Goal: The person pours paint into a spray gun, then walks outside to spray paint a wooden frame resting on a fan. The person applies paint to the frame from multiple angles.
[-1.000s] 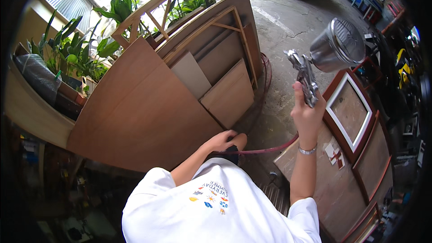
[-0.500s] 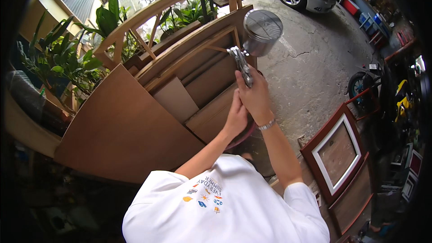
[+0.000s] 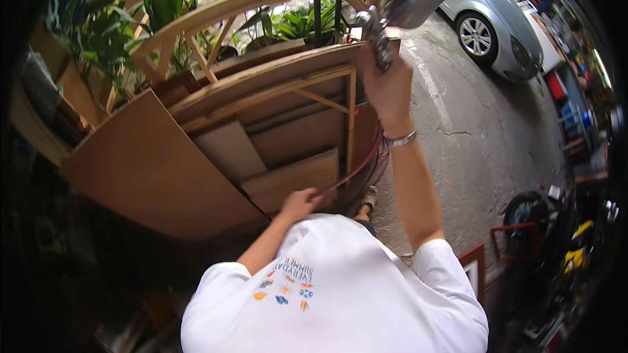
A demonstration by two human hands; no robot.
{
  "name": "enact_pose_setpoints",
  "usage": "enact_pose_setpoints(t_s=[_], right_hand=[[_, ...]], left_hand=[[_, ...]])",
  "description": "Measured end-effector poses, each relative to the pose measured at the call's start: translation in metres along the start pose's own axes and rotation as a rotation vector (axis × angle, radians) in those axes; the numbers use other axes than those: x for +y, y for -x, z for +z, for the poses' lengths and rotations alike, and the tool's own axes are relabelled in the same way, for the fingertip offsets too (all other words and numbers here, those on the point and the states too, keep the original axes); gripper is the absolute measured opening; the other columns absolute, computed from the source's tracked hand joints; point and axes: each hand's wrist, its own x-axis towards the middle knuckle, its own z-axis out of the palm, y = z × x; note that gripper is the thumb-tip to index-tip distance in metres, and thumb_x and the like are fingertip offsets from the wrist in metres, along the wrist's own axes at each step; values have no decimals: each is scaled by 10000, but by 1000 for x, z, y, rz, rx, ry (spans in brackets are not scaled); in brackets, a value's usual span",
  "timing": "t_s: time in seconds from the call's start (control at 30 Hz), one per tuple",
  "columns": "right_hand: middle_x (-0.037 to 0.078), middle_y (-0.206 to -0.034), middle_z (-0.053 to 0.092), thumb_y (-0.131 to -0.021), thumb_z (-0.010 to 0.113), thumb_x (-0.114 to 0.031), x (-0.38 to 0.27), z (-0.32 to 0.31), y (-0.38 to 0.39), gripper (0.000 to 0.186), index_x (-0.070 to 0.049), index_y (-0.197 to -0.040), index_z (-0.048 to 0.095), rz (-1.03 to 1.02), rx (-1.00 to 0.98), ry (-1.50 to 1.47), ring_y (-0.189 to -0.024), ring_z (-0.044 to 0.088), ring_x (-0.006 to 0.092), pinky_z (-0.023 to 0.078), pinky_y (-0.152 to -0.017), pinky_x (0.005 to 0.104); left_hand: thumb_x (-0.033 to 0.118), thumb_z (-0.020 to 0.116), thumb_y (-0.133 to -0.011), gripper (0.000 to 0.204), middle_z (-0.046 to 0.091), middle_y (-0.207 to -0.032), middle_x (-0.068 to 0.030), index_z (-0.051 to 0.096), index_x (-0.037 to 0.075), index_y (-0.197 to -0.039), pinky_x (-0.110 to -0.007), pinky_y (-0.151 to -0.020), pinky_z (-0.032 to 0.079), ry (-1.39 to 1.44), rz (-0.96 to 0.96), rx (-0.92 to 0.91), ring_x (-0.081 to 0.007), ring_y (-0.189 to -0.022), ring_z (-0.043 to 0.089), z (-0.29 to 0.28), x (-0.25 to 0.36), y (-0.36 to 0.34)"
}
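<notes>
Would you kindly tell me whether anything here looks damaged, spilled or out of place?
One thing: the concrete floor has what looks like a jagged crack, near the end of the faded white stripe. Nothing else stands out; the right hand holds the spray gun, the left hand the hose.

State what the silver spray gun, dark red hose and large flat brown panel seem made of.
Silver spray gun: apparently metal, shiny, judging by its bright reflections, though blurred.
Dark red hose: rubber or flexible plastic, unclear which; it bends smoothly.
Large flat brown panel: probably plywood, fairly matte, given its thin edge and woody brown.
</notes>
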Motion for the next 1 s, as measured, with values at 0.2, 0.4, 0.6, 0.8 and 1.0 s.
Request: enact_pose_setpoints(t_s=[0.2, 0.4, 0.6, 0.8, 1.0], right_hand=[[107, -564, 615, -942, 652, -259, 74, -43, -79, 294, 30, -897, 671, -53, -38, 0, -481, 607, 147, 438, -467, 326], [181, -617, 624, -916, 659, -204, 117, -11, -64, 255, 51, -928, 660, 165, -199, -249, -525, 618, 298, 458, -527, 380], [232, -682, 613, -923, 643, -205, 137, 64, -11, 259, 50, -883, 613, 159, -260, -317, -634, 605, 422, 460, -564, 423], [220, -719, 639, -943, 627, -260, 131, 102, 25, 303, 43, -938, 620, 99, -302, -264, -697, 643, 412, 481, -608, 418], [238, -913, 678, -939, 604, -285, 128, 107, 23, 309, -13, -1080, 639, 187, -461, -155, -857, 640, 454, 507, -720, 501]], left_hand=[[461, 678, -859, 678, 459, -1422, -260, 526, 18, -1348, -438, -1126, 338, -101, -960, 137, -395, -1361, 392, 93, -146, 104], [222, 645, -790, 659, 514, -1374, -280, 482, -23, -1381, -396, -1070, 415, 100, -830, 55, -393, -1300, 485, 110, -80, 35], [222, 546, -1007, 446, 539, -1345, -158, 443, 0, -1380, -346, -1048, 406, 757, 27, 437, -230, -1256, 512, 30, 106, -145], [148, 673, -903, 508, 542, -1153, -129, 400, 2, -1307, -328, -943, 437, 518, 315, 779, -214, -1087, 548, 36, 166, -219], [125, 725, -851, 545, 562, -1137, -125, 417, 6, -1285, -338, -878, 468, 607, 132, 931, -207, -1049, 569, 50, 159, -237]])
